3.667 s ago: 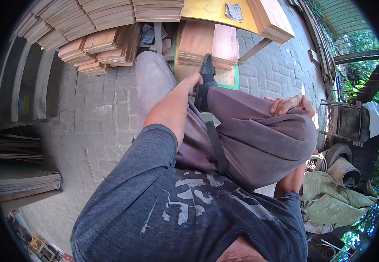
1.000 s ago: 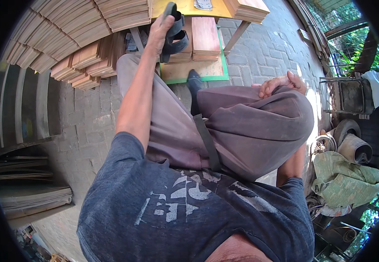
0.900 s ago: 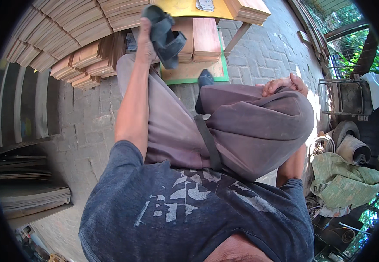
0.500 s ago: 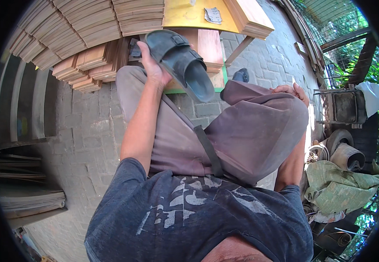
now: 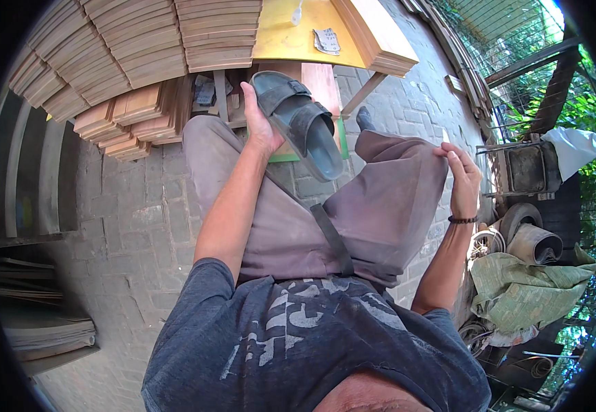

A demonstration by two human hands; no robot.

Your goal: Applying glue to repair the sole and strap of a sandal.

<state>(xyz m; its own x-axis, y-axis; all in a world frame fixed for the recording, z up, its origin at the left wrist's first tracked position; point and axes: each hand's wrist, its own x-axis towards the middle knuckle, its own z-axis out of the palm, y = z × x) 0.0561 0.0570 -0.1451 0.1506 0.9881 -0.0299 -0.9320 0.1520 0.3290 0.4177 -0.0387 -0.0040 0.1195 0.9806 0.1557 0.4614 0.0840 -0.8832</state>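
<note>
My left hand grips a dark grey-green two-strap sandal by its side, thumb up along the near edge. The sandal hangs in the air between my knees, its open footbed showing and its heel toward me. On the right, my right hand pinches the cloth of my trouser leg at the knee, a dark bead bracelet on its wrist. Beyond that knee, the tip of a dark shoe shows on my foot.
Stacked wooden boards fill the far left, beside a yellow tabletop with a printed packet on it. Grey paving lies around me. At the right stand a metal-framed chair, a tyre and a green cloth.
The sandal and my left hand have come slightly nearer and right. My right hand has risen from beyond the knee to its outer side and now pinches the trouser cloth.
</note>
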